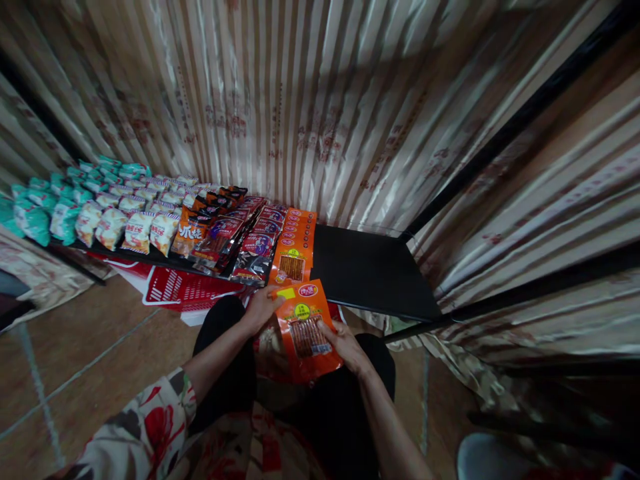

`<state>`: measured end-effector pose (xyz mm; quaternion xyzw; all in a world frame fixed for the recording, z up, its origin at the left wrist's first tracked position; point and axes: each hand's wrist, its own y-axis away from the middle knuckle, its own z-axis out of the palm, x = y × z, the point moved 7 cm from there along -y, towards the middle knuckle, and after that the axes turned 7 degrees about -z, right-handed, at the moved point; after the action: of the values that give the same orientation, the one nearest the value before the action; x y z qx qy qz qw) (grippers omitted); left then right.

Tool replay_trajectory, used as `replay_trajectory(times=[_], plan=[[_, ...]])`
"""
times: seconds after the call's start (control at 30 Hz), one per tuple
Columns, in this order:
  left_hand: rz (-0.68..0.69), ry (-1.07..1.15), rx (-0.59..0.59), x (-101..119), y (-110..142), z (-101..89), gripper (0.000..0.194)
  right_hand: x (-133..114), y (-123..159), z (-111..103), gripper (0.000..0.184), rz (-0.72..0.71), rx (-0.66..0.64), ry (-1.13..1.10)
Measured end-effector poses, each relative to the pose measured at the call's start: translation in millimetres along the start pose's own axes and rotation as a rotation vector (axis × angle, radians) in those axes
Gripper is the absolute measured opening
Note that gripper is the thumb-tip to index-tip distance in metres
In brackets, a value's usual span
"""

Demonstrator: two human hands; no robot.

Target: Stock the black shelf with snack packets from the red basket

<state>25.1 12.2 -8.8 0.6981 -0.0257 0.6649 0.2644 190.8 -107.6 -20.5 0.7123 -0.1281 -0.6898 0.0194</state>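
Observation:
An orange snack packet [309,357], with a window showing brown sticks inside, is held upright over my lap between both hands. My left hand [263,310] grips its upper left edge. On the right side, my right hand [345,343] has its fingers closed on the packet's edge near the window. Just beyond it, a row of similar orange packets [295,243] lies overlapped on the black shelf [373,270]. To their left is a row of dark snack packets [256,250]. Below the held packet, part of another bag between my knees is mostly hidden.
Further left on the shelf stand several white snack bags [137,230] and teal bags [33,217]. Red and white boxes [187,290] sit under the shelf on the tiled floor. Black metal poles [500,137] and a striped curtain [280,100] surround the shelf.

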Motion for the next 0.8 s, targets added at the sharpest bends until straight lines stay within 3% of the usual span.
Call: replay_trajectory(times=[0.1, 0.27, 0.47, 0.67, 0.8], plan=[[0.012, 0.085, 0.003, 1, 2, 7.9, 0.030, -2, 0, -4, 0.044, -0.008, 0.027, -0.044], [0.062, 0.013, 0.021, -6, 1, 26.9, 0.033, -9, 1, -7, 0.047, -0.028, 0.090, -0.143], [0.138, -0.169, 0.173, -7, 3, 46.7, 0.037, -19, 9, -13, 0.043, -0.074, 0.156, -0.182], [0.164, -0.374, 0.291, 16, 15, 61.1, 0.048, -17, 19, -25, 0.044, -0.097, 0.240, -0.203], [0.204, -0.440, 0.290, 36, 24, 72.4, 0.050, -17, 24, -33, 0.041, -0.127, 0.331, -0.223]])
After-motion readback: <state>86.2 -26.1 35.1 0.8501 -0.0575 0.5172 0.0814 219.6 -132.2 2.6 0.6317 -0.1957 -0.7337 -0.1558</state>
